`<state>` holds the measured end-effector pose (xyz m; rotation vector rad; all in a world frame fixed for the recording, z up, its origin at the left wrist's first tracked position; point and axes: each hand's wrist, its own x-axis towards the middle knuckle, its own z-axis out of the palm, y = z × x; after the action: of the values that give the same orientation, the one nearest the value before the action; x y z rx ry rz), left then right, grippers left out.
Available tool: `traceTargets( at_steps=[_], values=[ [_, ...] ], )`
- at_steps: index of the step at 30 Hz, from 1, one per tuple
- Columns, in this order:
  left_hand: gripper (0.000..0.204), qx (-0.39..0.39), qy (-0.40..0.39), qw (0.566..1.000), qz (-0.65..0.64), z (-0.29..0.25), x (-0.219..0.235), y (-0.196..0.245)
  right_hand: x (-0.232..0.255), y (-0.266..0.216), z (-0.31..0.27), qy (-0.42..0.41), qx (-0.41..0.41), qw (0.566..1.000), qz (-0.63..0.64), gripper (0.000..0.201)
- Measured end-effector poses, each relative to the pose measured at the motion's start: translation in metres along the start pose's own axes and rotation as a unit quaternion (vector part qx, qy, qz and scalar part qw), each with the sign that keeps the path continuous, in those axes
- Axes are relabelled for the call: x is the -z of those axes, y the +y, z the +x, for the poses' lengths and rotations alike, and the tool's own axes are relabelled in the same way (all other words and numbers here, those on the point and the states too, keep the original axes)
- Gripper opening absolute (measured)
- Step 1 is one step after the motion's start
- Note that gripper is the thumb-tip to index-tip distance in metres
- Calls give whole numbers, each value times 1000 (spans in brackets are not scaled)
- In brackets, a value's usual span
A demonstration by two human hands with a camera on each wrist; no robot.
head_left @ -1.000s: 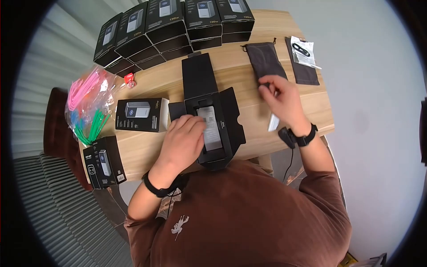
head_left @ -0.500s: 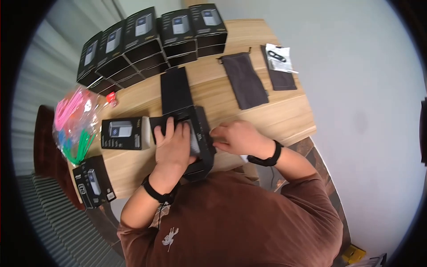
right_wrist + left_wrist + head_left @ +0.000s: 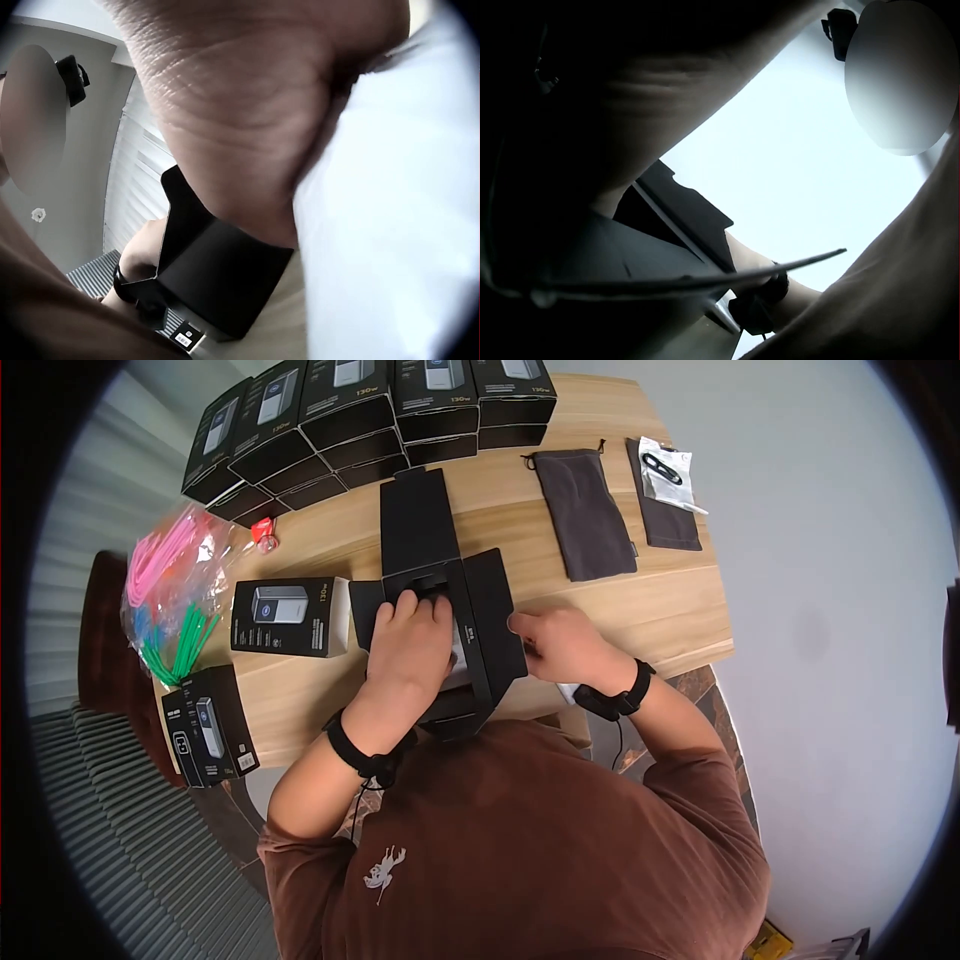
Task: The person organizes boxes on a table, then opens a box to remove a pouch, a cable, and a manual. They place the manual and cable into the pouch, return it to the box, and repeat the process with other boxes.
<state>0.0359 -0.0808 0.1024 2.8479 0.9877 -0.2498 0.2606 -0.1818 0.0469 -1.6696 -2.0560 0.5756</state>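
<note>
In the head view an opened black box [image 3: 420, 525] lies before the body with its lid folded back and its side flap [image 3: 492, 605] spread right. My left hand [image 3: 408, 645] reaches over the opening, fingers fairly straight, and touches the pale grey item [image 3: 460, 665] inside, mostly covering it. My right hand [image 3: 570, 645] has its fingers curled at the flap's outer edge. Under it a flat white paper-like piece [image 3: 568, 690] shows; in the right wrist view this white piece [image 3: 397, 187] lies along the palm, held there. The left wrist view is mostly dark.
Stacked black boxes [image 3: 345, 420] stand at the back. Left are a boxed unit [image 3: 290, 615], another black box [image 3: 208, 725], and a plastic bag [image 3: 175, 575] with pink and green strips. Right lie a grey drawstring pouch [image 3: 585, 515] and a second pouch with a bagged cable [image 3: 662, 470].
My right hand has moved left and down from beside the drawstring pouch to the box flap, the white piece going with it. My left hand has slid further into the box.
</note>
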Motion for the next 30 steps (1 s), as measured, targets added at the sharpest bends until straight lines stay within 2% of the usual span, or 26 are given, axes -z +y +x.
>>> traceTargets(
  at_steps=[4, 7, 8, 11, 13, 16, 17, 19, 20, 21, 22, 24, 25, 28, 30],
  values=[
    [42, -8, 19, 1000, 18, 4, -8, -2, 1, 2, 0, 3, 2, 1000, -6, 27],
    [10, -50, 77, 994, 56, 0, -20, -1, -1, 2, -1, 10, 1, 1000, 12, 24],
    [8, -52, 81, 993, 62, -1, -20, -1, -1, 3, -1, 11, 0, 1000, 17, 24],
    [7, -58, 88, 992, 74, -1, -18, -1, -4, 3, -2, 51, 25, 997, 52, 19],
    [8, -57, 88, 992, 72, -1, -16, -1, -3, 2, -4, 45, 9, 996, 73, 21],
    [5, -35, 85, 996, 1, -13, -1, -2, 4, 3, -4, 35, 9, 992, 119, 18],
    [5, -25, 101, 994, -28, -21, 10, -3, 8, 4, -5, 32, 13, 990, 137, 17],
    [7, -4, 132, 988, -84, -40, 38, -4, 19, 8, -9, 54, -67, 970, 226, 11],
    [8, -1, 185, 977, -102, -47, 48, -4, 25, 8, -10, 62, -106, 955, 270, 7],
    [10, 1, 238, 964, -117, -54, 58, -4, 31, 5, -11, 125, -116, 937, 306, 6],
    [12, 3, 290, 948, -133, -60, 66, -4, 39, -1, -12, 146, -102, 920, 349, 8],
    [17, 3, 310, 936, -169, -72, 83, 1, 58, -18, -15, 188, -74, 879, 432, 12],
    [20, 0, 321, 928, -187, -74, 88, 4, 66, -29, -12, 200, -7, 907, 369, 17],
    [30, -85, 367, 906, -194, -69, 87, 13, 96, -84, 3, 173, 57, 934, 308, 21],
    [36, -115, 369, 899, -203, -66, 85, 17, 88, -92, 11, 185, 88, 926, 316, 27]
  ],
)
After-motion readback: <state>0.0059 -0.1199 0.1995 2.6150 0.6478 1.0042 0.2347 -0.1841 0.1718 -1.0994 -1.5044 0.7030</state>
